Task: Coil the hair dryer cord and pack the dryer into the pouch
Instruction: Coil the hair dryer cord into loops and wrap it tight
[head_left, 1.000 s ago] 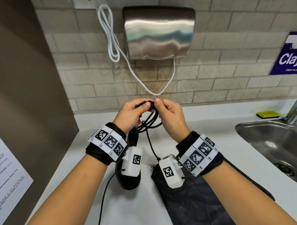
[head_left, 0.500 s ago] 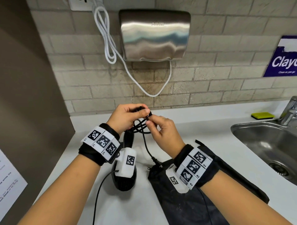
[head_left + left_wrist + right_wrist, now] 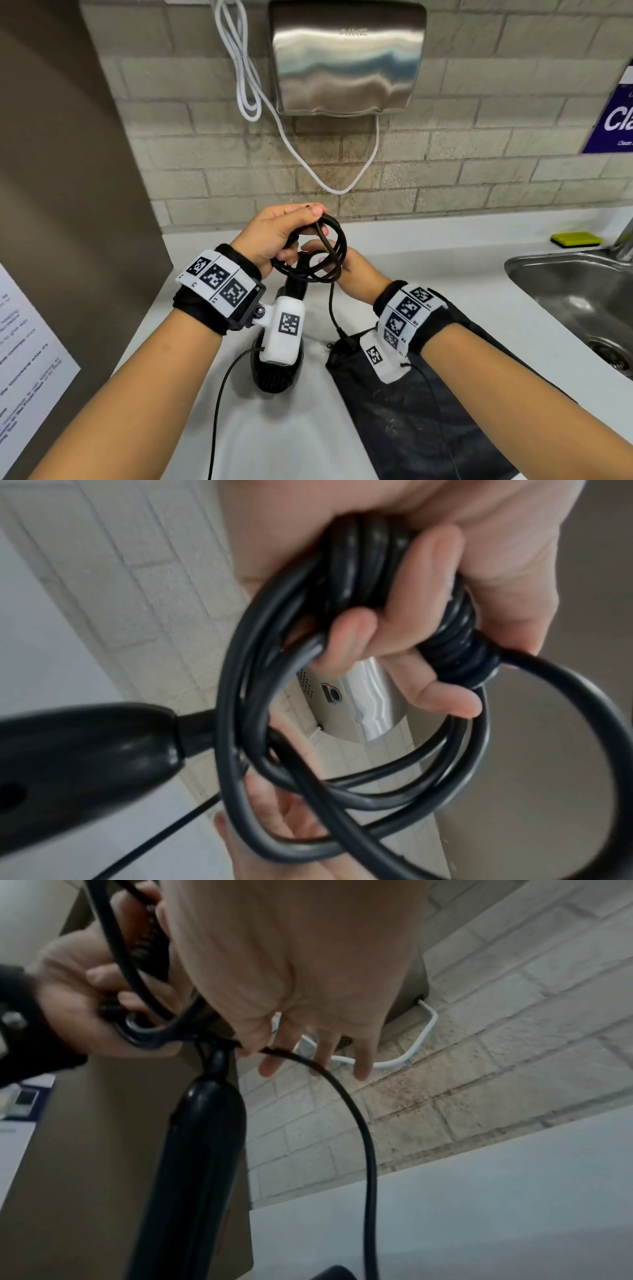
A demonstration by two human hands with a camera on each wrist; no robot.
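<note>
while both forearms are stretched forward over the white counter, the left hand is raised above the dryer with its fingers curled tightly round several loops of the black cord, the thumb being laid on top. the right hand is held just beside and below it, palm turned toward the coil, fingers straight and spread, so that the loops are only touched and steadied, not gripped. compared with half a second ago, when a strand was pinched between the right thumb and forefinger close to the left hand, that pinch has been released and the coil is now seen as a fuller ring hanging from the left fist. the hair dryer is lying on the counter beneath the left wrist, its handle pointing up toward the coil. a loose length of cord is hung down from the coil to the plug, which is rested at the mouth of the black pouch, spread flat under the right forearm. a steel sink is set at the far right.
</note>
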